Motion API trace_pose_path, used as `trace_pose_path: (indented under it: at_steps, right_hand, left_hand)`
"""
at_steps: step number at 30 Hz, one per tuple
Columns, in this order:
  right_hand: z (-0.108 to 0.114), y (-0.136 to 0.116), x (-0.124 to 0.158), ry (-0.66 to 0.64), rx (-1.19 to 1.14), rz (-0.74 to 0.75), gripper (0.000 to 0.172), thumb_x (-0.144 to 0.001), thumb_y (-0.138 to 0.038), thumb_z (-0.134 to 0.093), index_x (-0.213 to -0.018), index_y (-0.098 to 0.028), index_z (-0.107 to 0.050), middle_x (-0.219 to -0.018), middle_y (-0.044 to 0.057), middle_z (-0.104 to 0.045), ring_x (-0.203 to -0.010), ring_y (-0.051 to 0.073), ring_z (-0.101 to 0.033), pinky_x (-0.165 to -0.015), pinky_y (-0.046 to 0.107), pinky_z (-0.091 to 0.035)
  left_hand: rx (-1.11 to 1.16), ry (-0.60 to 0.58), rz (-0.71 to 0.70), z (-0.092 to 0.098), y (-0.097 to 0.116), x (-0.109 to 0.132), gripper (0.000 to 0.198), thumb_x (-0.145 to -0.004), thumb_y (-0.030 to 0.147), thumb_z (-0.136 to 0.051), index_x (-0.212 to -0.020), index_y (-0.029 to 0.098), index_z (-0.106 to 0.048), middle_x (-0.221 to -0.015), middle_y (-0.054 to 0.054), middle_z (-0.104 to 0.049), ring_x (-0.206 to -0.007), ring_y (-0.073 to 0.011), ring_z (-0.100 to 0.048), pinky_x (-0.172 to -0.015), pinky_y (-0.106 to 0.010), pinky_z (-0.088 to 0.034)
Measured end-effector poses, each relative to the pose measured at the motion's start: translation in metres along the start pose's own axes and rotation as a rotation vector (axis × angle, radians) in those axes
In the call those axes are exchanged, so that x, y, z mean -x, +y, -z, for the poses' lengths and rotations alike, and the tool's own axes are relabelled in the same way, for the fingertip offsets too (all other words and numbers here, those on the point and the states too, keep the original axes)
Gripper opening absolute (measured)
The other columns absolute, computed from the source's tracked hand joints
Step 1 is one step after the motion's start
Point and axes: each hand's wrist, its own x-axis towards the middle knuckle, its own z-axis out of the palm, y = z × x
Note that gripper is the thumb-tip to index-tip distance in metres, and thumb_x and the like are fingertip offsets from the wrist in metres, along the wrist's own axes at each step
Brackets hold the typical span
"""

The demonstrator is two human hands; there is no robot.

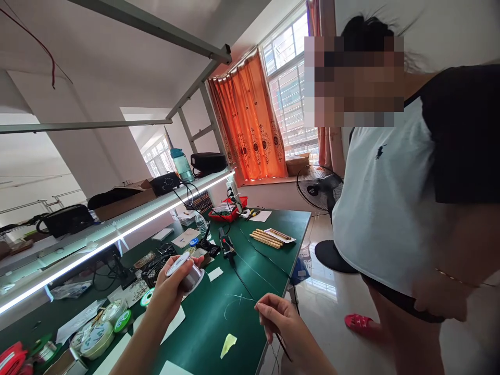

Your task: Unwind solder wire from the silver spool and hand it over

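Your left grip (167, 291) wraps around a spool of solder wire (190, 276), holding it in your fingers above the green counter (219, 317). Your right grip (278, 320) pinches a thin black wire (284, 350) between thumb and fingers, just past the counter's edge. A yellow scrap (228, 345) lies between your 2 hands. A person in a white T-shirt (390, 208) stands to your right.

Head cam, fwd & down at the hands (170, 294) (279, 320) (v. close)
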Motion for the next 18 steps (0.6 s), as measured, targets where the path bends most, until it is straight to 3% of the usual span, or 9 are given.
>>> trace_pose_path:
  at_steps: [4,6,7,9,10,12,14,16,18]
  right_hand:
    - [0.022,0.014,-0.004,0.251,0.301,0.110,0.081,-0.077,-0.085,-0.073,-0.123,-0.019,-0.063,-0.113,0.012,-0.066,-0.062,0.018,-0.062,-0.045,0.031,-0.051]
    - [0.023,0.006,-0.010,0.357,0.529,0.236,0.087,-0.080,-0.086,-0.070,-0.131,-0.016,-0.066,-0.146,0.023,-0.053,-0.105,0.033,-0.068,-0.088,0.049,-0.060]
    - [0.020,-0.002,-0.015,0.348,0.548,0.267,0.088,-0.079,-0.085,-0.072,-0.132,-0.016,-0.067,-0.158,0.024,-0.045,-0.131,0.039,-0.057,-0.112,0.054,-0.046]
    - [0.006,-0.021,-0.025,0.215,0.370,0.263,0.096,-0.070,-0.084,-0.082,-0.135,-0.015,-0.065,-0.158,0.023,-0.049,-0.149,0.039,-0.042,-0.126,0.052,-0.026]
    - [-0.001,-0.030,-0.029,0.156,0.302,0.250,0.098,-0.066,-0.085,-0.083,-0.133,-0.017,-0.064,-0.144,0.020,-0.063,-0.138,0.036,-0.055,-0.120,0.049,-0.037]
    - [-0.009,-0.044,-0.032,0.115,0.228,0.213,0.083,-0.064,-0.082,-0.084,-0.115,-0.019,-0.065,-0.090,0.007,-0.076,-0.086,0.025,-0.072,-0.085,0.039,-0.057]
    - [-0.003,-0.053,-0.024,0.136,0.212,0.164,0.064,-0.066,-0.076,-0.080,-0.093,-0.021,-0.065,-0.055,-0.007,-0.055,-0.045,0.013,-0.046,-0.049,0.029,-0.043]
    - [0.018,-0.060,-0.004,0.194,0.218,0.136,0.054,-0.067,-0.071,-0.075,-0.083,-0.021,-0.064,-0.050,-0.012,-0.041,-0.039,0.008,-0.024,-0.041,0.027,-0.024]
    - [0.045,-0.067,0.021,0.281,0.257,0.139,0.052,-0.067,-0.068,-0.069,-0.088,-0.020,-0.066,-0.053,-0.012,-0.040,-0.041,0.008,-0.020,-0.043,0.027,-0.017]
  left_hand:
    - [-0.082,-0.078,0.027,-0.026,0.002,-0.021,0.045,-0.083,0.033,-0.092,-0.112,0.019,-0.059,-0.099,-0.005,-0.082,-0.087,-0.0201,-0.079,-0.075,-0.031,-0.062]
    - [-0.125,-0.157,0.042,-0.049,0.000,-0.035,0.027,-0.094,0.024,-0.081,-0.113,0.017,-0.063,-0.096,-0.002,-0.078,-0.078,-0.0166,-0.076,-0.069,-0.029,-0.061]
    - [-0.145,-0.201,0.042,-0.062,-0.002,-0.041,0.021,-0.098,0.022,-0.077,-0.113,0.016,-0.065,-0.096,-0.001,-0.076,-0.076,-0.0153,-0.074,-0.067,-0.028,-0.061]
    - [-0.182,-0.292,0.030,-0.089,-0.008,-0.051,0.014,-0.100,0.021,-0.074,-0.112,0.015,-0.068,-0.097,-0.001,-0.075,-0.076,-0.0143,-0.073,-0.068,-0.028,-0.061]
    - [-0.201,-0.337,0.021,-0.102,-0.011,-0.054,0.014,-0.101,0.021,-0.074,-0.112,0.015,-0.069,-0.098,-0.001,-0.074,-0.078,-0.0144,-0.073,-0.069,-0.029,-0.062]
    - [-0.248,-0.416,0.000,-0.124,-0.016,-0.058,0.015,-0.100,0.021,-0.075,-0.113,0.015,-0.069,-0.100,-0.001,-0.074,-0.081,-0.0151,-0.073,-0.072,-0.030,-0.063]
    - [-0.301,-0.482,-0.020,-0.140,-0.019,-0.060,0.017,-0.099,0.020,-0.076,-0.113,0.015,-0.069,-0.101,-0.001,-0.074,-0.082,-0.0156,-0.073,-0.074,-0.031,-0.063]
    - [-0.350,-0.532,-0.039,-0.149,-0.019,-0.063,0.016,-0.099,0.021,-0.077,-0.112,0.015,-0.069,-0.099,-0.001,-0.074,-0.082,-0.0156,-0.073,-0.073,-0.031,-0.063]
    - [-0.389,-0.568,-0.055,-0.154,-0.017,-0.067,0.015,-0.099,0.023,-0.077,-0.110,0.015,-0.069,-0.097,0.000,-0.073,-0.080,-0.0150,-0.072,-0.071,-0.030,-0.062]
